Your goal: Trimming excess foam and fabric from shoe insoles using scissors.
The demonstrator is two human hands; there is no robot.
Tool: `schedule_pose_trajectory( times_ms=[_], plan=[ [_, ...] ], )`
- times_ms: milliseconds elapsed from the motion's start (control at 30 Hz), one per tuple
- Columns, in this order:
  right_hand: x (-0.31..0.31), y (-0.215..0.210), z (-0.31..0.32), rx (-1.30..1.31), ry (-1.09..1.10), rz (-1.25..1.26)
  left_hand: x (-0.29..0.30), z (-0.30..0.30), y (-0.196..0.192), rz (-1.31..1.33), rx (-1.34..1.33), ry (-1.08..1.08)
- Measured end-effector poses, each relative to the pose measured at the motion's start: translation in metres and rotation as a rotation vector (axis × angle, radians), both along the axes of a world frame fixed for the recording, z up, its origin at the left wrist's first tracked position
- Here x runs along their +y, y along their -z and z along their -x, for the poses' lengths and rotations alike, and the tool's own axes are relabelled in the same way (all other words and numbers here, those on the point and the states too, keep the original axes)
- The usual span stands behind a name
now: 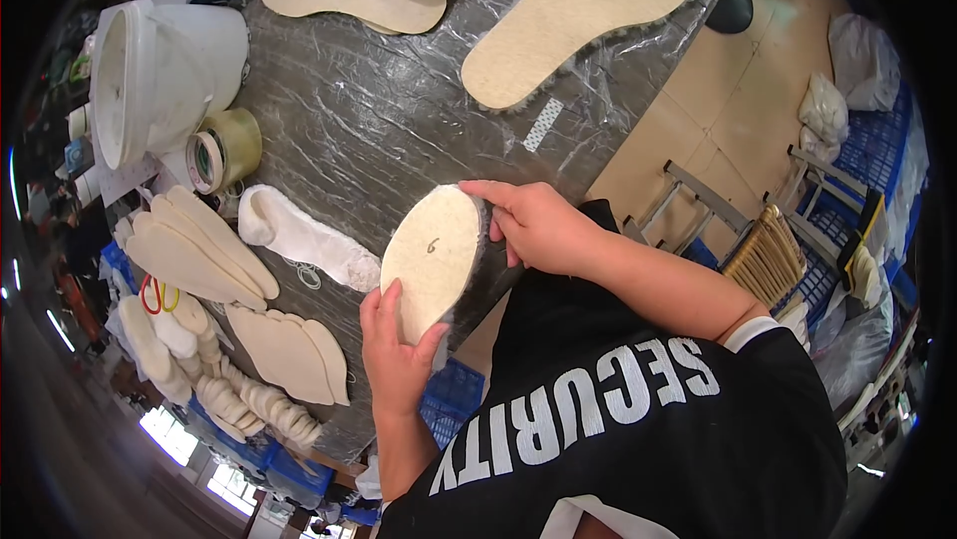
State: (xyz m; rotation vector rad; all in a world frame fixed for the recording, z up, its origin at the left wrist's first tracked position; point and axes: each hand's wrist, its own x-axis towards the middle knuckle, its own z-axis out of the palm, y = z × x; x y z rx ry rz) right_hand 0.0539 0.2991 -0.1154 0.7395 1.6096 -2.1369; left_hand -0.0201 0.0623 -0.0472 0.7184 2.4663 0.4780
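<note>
Our black shirt [698,469] lies nearest; over the edge of the plastic-covered table [349,130], our left hand [396,359] clasps the fleecy insole [432,255] low down; our right hand [543,230] touches its top, whether pinching we cannot tell.

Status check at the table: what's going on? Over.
Left grip: holding cream, rounded, fuzzy-edged insole by its lower end. Right grip: at its upper edge. Close beside, left: long white fabric piece, no obvious obstruction.

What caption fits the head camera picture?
Left hand and right hand hold a cream insole at a plastic-covered table.
</note>
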Motion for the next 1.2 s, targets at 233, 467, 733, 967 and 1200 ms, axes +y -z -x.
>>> schedule_pose_trajectory(
  times_ms=[233,467,733,967,1200],
  plan=[
    [-0.001,0.004,-0.002,0.04,0.005,-0.028,0.004,0.0,0.0,0.021,-0.012,0.007],
    [-0.002,0.004,-0.003,0.03,0.009,-0.019,0.005,0.0,0.005,0.045,0.075,0.089],
    [-0.003,0.005,-0.004,0.039,0.016,-0.019,0.006,-0.001,0.007,0.042,0.079,0.083],
    [-0.007,0.007,-0.005,0.067,0.033,-0.022,0.01,-0.002,0.004,0.043,0.098,0.104],
    [-0.017,0.01,-0.012,0.356,0.103,-0.613,0.014,-0.002,0.005,0.082,0.115,0.099]
  ],
)
